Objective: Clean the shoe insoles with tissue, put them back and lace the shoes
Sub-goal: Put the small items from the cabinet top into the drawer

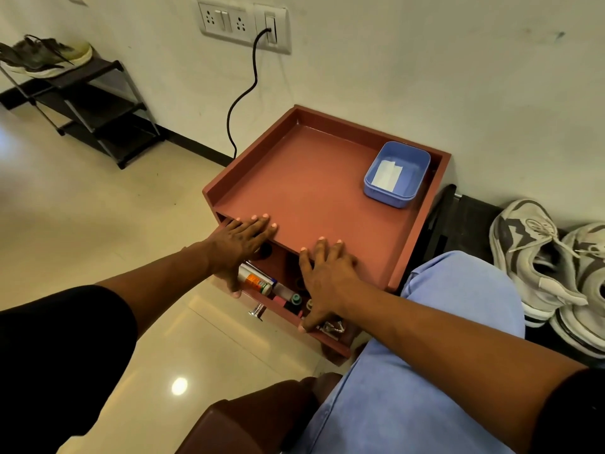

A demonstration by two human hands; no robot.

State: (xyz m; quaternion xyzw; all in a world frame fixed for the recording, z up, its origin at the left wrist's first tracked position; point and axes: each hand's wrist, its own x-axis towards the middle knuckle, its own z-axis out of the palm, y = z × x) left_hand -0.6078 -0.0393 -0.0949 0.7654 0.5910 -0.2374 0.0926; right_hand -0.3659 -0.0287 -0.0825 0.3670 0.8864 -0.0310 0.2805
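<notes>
Left hand [240, 239] and right hand [327, 273] are laid flat, fingers spread, on the front edge of the red-brown table [304, 178], gripping nothing. Open drawer [288, 299] below; label on its tube [253, 280] unreadable. Tabletop mostly bare, rimmed on three sides. Tissue [388, 175] is held in blue tub [397, 173], far-right corner. Worn grey-white shoes [550, 270] are parked right, laces loose.

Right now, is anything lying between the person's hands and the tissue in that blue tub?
Nothing visible. The left hand and right hand rest flat on the table's near edge; the bare top runs clear to the blue tub holding the tissue.
</notes>
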